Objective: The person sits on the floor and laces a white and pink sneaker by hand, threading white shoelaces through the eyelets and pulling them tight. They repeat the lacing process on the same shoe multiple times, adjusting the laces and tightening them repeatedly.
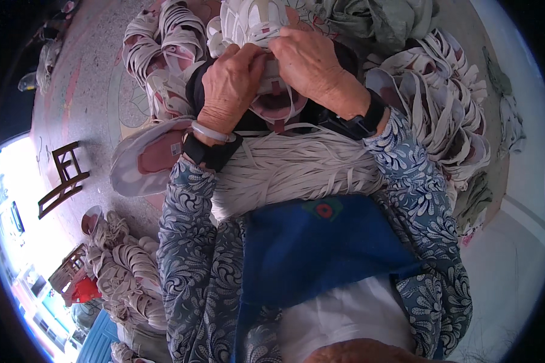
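A white sneaker with a pink lining (277,104) stands in front of me, its opening toward me. My left hand (233,81) is closed at the left side of its lacing area, fingers pinched on a white shoelace. Opposite it, my right hand (312,65) pinches the shoelace (293,100) too, and a strand hangs down over the shoe opening. The fingertips are partly hidden behind the knuckles. Across my lap lies a thick bundle of white shoelaces (297,166), just below both wrists. More white sneakers (251,18) sit right beyond my hands.
Nested white sneakers (175,45) stand at the far left, with a single shoe (151,157) by my left forearm. Further stacks (433,103) line the right side and the lower left (127,272). A green-grey sack (381,21) lies far off; a wooden stool (66,178) stands left.
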A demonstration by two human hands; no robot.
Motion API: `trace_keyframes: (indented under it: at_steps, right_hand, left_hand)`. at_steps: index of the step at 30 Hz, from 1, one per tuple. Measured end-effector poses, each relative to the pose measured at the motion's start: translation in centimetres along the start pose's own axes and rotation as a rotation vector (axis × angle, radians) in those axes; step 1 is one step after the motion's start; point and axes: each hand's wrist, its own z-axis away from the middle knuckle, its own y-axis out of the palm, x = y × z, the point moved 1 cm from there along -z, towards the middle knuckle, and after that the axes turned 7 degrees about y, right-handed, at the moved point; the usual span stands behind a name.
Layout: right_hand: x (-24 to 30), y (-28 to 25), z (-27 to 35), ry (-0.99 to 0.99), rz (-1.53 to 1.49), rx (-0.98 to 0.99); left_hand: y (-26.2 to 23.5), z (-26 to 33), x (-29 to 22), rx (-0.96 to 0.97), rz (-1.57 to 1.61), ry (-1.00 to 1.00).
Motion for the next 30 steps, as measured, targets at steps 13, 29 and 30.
trace_keyframes:
  at_steps: [13,29,30]
  right_hand:
    - [-1.4,2.3,-0.6,-0.029,-0.544,0.127]
    - [-1.6,3.6,0.5,0.090,-0.590,0.059]
    - [-3.1,5.0,0.5,0.090,-0.560,0.037]
  left_hand:
    - [1.0,0.2,2.5,0.263,-0.495,0.057]
    - [-1.3,-2.5,0.1,0.421,-0.383,0.070]
    - [-0.9,-2.6,0.7,0.474,-0.377,0.157]
